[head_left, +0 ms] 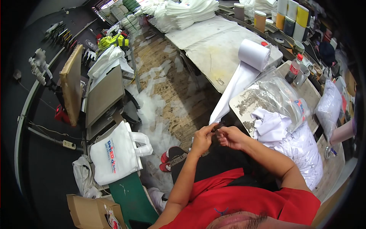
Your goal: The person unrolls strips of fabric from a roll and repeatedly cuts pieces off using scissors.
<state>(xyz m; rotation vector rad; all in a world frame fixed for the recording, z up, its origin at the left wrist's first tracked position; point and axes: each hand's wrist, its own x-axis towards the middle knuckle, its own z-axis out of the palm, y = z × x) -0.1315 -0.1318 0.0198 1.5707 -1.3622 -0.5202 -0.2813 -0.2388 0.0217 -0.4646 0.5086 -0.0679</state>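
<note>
1. The left hand [203, 139], just below the centre of the frame, has its fingers curled in, with thumb and fingertips pinching a small dark object [218, 126].
2. The right hand [229, 137], just beside it, has its fingers bent toward the palm, its thumb and forefinger closed on the near side of the same small dark object. The object is too small and too covered to name.
3. A white roll [254, 55] lies on its side at the upper right, near the corner of a long, stained table [207, 45].
4. From the roll, a white strip [233, 89] runs down and leftward to the left fingertips; whether they grip its end cannot be told.
5. Right of the hands, crumpled white fabric [270, 124] lies against a clear plastic bag [276, 89] and above a bulging bag of white material [299, 154].
6. A red-capped bottle [293, 69] stands at the right, beside a clear mug [302, 75].
7. At the lower left, white tote bags [116, 154] with blue and red print lie in a stack, handles pointing right, above a green board [133, 198].
8. An open cardboard box [85, 212] sits in the lower-left corner.
</note>
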